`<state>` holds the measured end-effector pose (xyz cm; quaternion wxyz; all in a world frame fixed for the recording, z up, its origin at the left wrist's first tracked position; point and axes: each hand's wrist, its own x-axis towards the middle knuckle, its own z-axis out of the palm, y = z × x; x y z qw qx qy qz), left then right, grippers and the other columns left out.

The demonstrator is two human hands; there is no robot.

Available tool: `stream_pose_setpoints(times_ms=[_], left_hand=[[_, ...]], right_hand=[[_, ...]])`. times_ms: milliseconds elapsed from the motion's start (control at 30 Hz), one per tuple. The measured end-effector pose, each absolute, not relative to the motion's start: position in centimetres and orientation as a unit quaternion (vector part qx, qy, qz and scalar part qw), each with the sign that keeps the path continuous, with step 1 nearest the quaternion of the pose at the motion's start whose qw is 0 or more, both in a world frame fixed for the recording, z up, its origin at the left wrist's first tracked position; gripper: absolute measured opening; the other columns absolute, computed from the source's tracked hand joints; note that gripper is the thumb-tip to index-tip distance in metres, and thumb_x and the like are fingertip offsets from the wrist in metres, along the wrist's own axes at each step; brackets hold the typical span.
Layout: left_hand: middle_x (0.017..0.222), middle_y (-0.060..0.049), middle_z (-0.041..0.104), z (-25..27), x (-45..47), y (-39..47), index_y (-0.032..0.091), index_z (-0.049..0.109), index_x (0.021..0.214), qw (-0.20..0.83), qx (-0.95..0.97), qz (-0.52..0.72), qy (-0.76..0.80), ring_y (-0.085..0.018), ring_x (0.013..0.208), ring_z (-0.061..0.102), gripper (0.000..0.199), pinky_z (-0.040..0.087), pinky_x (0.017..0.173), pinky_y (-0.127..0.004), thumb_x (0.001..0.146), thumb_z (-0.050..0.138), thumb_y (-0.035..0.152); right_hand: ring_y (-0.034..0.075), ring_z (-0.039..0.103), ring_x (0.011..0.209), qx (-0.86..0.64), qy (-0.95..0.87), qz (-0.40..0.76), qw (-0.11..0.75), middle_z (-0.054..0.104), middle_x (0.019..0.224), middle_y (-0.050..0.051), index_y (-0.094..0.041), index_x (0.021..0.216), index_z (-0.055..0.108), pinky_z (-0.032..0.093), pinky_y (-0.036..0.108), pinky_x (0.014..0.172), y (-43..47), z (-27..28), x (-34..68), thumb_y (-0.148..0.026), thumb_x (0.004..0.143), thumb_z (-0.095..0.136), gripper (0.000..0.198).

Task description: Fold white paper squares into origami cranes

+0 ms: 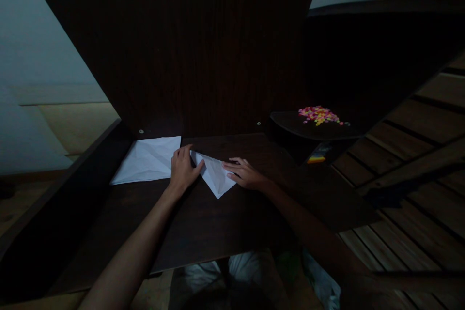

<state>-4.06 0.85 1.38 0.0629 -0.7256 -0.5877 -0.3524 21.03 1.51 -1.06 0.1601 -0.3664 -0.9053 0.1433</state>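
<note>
A folded white sheet of paper point(217, 174), shaped like a triangle with one point toward me, lies on the dark desk. My left hand point(182, 167) rests at its left corner, with the thumb spread away from the fingers and touching the paper. Over the right corner lies my right hand point(244, 173), its fingers stretched out across the paper's surface. To the left, beside my left hand, is a larger creased white paper stack point(147, 159), lying flat near the back panel.
A small curved shelf point(286, 118) at the right bears a heap of pink and yellow small pieces point(319, 115). Below it sits a yellow-and-orange item point(317, 155). A raised side panel point(69, 198) bounds the desk point(203, 227) at left; wooden slats point(421, 126) stand right.
</note>
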Motion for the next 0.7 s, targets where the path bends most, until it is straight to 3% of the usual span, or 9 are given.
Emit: stream_pose_setpoints(times_ms=[267,400,567,700], left_hand=[[0.105,-0.013,0.063,1.3,-5.1,1.3,0.016,0.064,0.109,0.098,-0.73,-0.302,-0.606,-0.033,0.104,0.048,0.04,0.041,0.089,-0.045,0.079,0.062,0.042],[0.098,-0.013,0.063,1.1,-5.6,1.6,0.017,0.07,0.102,0.117,-0.737,-0.287,-0.601,-0.033,0.101,0.048,0.032,0.04,0.085,-0.045,0.081,0.061,0.039],[0.092,-0.013,0.064,1.3,-5.9,1.8,0.016,0.072,0.094,0.121,-0.737,-0.312,-0.588,-0.032,0.096,0.05,0.029,0.041,0.082,-0.044,0.081,0.061,0.04],[0.081,-0.009,0.065,1.9,-5.6,1.5,0.017,0.07,0.08,0.059,-0.726,-0.377,-0.573,-0.029,0.089,0.053,0.029,0.043,0.082,-0.042,0.077,0.065,0.046]], right_hand=[[0.027,0.039,0.119,-0.351,-0.917,0.098,0.161,0.047,0.142,0.007,-0.019,0.136,0.049,0.035,0.048,0.099,1.4,-0.9,20.9,-0.035,0.093,0.044,0.045],[0.028,0.041,0.114,-0.343,-0.926,0.053,0.149,0.049,0.14,0.008,-0.017,0.133,0.052,0.038,0.047,0.097,1.2,-0.7,20.5,-0.033,0.095,0.041,0.042],[0.028,0.042,0.111,-0.338,-0.93,0.025,0.142,0.053,0.136,0.008,-0.018,0.129,0.056,0.039,0.046,0.093,1.1,-0.5,20.2,-0.033,0.095,0.042,0.04],[0.027,0.043,0.108,-0.333,-0.929,0.025,0.159,0.054,0.134,0.008,-0.018,0.128,0.056,0.04,0.045,0.092,1.1,-0.6,20.2,-0.033,0.095,0.042,0.039]])
